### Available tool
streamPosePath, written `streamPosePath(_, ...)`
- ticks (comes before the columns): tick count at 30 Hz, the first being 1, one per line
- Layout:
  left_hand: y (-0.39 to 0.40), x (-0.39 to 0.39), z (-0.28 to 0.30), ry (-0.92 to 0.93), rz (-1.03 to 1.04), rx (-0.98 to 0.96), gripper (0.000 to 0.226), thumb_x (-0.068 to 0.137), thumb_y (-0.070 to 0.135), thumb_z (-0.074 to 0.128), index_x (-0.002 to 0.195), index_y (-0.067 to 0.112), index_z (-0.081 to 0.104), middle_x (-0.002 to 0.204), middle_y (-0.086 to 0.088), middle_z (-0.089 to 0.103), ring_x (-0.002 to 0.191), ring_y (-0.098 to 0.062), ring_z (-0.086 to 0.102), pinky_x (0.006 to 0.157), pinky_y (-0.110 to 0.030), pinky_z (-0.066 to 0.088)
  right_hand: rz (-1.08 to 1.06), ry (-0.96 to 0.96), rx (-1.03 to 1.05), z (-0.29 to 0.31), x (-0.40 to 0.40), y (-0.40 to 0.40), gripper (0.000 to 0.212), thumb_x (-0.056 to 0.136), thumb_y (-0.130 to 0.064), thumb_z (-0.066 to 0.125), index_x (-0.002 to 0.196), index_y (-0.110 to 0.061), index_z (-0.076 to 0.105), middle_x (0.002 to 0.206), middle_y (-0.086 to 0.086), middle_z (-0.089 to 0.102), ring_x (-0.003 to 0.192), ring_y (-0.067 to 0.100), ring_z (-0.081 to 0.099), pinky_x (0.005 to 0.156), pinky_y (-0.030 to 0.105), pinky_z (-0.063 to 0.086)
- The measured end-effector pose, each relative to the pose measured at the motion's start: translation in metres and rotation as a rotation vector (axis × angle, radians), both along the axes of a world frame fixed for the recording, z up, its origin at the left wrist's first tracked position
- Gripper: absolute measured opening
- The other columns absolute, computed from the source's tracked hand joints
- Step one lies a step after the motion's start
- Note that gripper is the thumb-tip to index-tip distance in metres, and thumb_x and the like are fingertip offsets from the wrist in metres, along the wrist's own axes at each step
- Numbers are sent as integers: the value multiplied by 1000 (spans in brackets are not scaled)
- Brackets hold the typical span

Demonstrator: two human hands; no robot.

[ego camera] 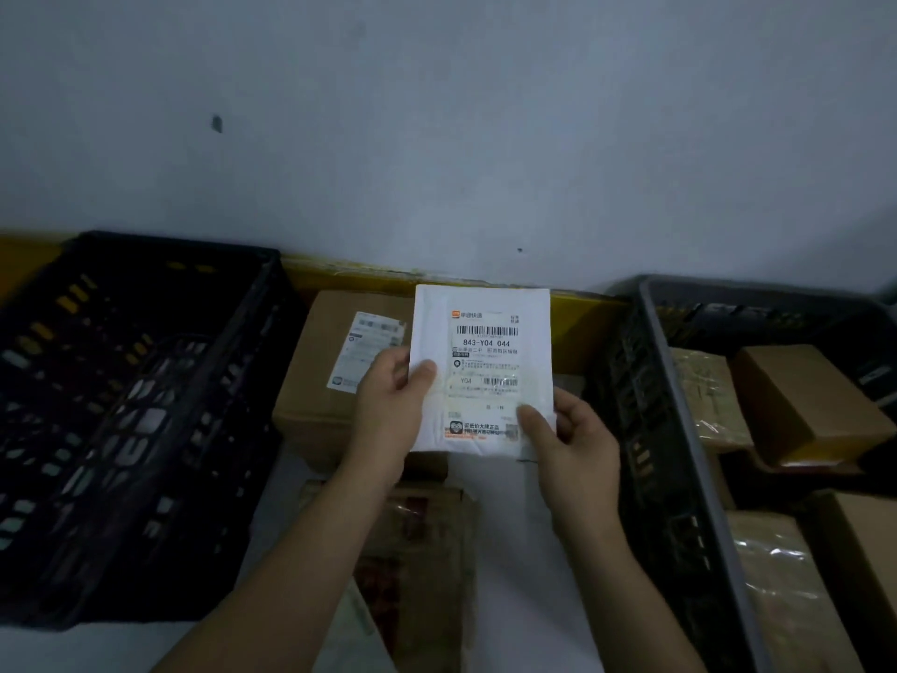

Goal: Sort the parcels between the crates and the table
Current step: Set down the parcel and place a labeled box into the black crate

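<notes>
I hold a flat white parcel (485, 352) with a printed shipping label upright in front of me, above the table. My left hand (388, 405) pinches its left edge with the thumb on the label. My right hand (568, 439) pinches its lower right corner. A black crate (121, 405) stands on the left with no parcel showing inside. A second black crate (665, 429) on the right holds several cardboard boxes (801, 405).
A cardboard box (320, 361) with a label lies on the table behind the held parcel. A taped brown parcel (417, 551) lies under my forearms on the white table (509, 527). A pale wall (437, 138) rises just behind.
</notes>
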State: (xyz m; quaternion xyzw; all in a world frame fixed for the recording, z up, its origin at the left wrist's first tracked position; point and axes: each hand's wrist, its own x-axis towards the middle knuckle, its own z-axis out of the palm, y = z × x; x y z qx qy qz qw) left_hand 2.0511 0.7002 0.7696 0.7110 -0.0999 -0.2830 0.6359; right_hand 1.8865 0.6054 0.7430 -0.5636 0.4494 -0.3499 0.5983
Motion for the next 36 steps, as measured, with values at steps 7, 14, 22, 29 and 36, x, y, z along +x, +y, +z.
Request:
streamPosePath(7,60,41,30,-93,-64,58,23,114,33,48,117,29,70,112,8,78,96,-9,77,82,-34,65,119,5,-123,24,53,36,33,101,-14,75,128,-31,66,106,-12,81,96,2,78,80,31,67)
streamPosePath(14,151,109,52,-189,-70,110,24,110,18,56,126,28,69,120,12,76,110,-14,73,95,-39,61,320,60,-299,46,116,110,48,104,-21,72,146,-38,56,134,-22,65,117,3,69,79,23,65)
streamPosePath(22,286,200,40,-453,-3,415,71,98,27,73,159,29,36,107,7,69,97,-9,68,79,-35,55,596,207,-429,59,224,192,63,107,-17,65,162,-34,41,119,-30,59,96,-11,62,71,8,53)
streamPosePath(29,384,257,3,-897,-175,951,91,99,74,40,170,23,17,175,-9,22,160,-33,20,127,-57,23,1011,538,-651,44,315,224,61,109,-8,49,165,-29,39,147,6,61,115,19,60,88,27,49)
streamPosePath(36,421,287,-25,-872,-372,1023,85,106,67,35,171,22,4,180,-5,-2,165,-26,0,132,-51,16,1404,893,-764,-17,394,255,69,106,0,45,169,-26,30,152,19,53,104,30,57,73,32,49)
